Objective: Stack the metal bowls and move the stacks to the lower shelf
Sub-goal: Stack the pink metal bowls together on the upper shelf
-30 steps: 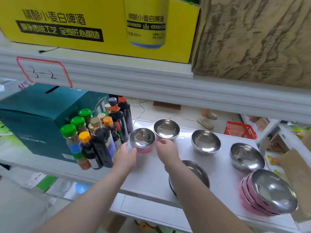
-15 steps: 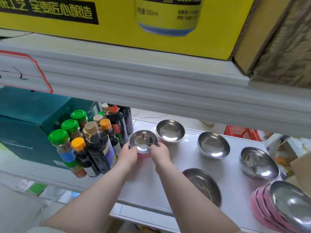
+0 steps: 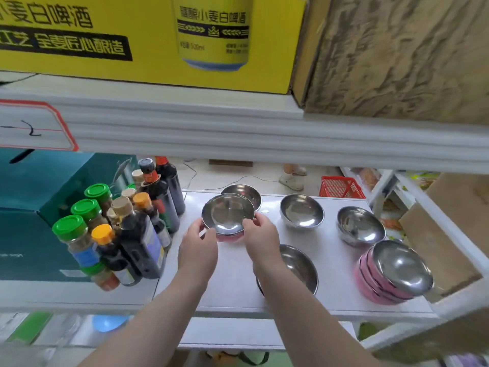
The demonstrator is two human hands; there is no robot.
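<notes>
Head view, hands: the left hand (image 3: 198,250) and the right hand (image 3: 262,239) are each curled closed on one side of the pink-sided bowl (image 3: 228,217), thumbs over its rim; it sits between them, tilted toward the camera. Whether its base touches the shelf (image 3: 232,287) I cannot tell.
Hidden: the bowl behind (image 3: 244,193), just beyond the fingers, is half covered by the held one. The near bowl (image 3: 300,268), under the right forearm, is partly masked by that arm. The left palm is not visible.
Cut off: the label (image 3: 34,127) on the upper shelf edge (image 3: 238,133), up and left of the hands, runs out of frame; its writing is unclear.
Other bowls: right of the right hand stand the middle bowl (image 3: 302,210), then the nested steel pair (image 3: 360,226); the pink stack (image 3: 391,271) leans at the shelf's front right corner.
Edges and room: bare shelf lies below the wrists up to the front edge. The bottle cluster (image 3: 124,229) stands just left of the left hand, with the teal box (image 3: 39,207) farther left.
Room: the yellow carton (image 3: 148,35) sits above; beyond the hands are a pale floor and the red basket (image 3: 341,186).
</notes>
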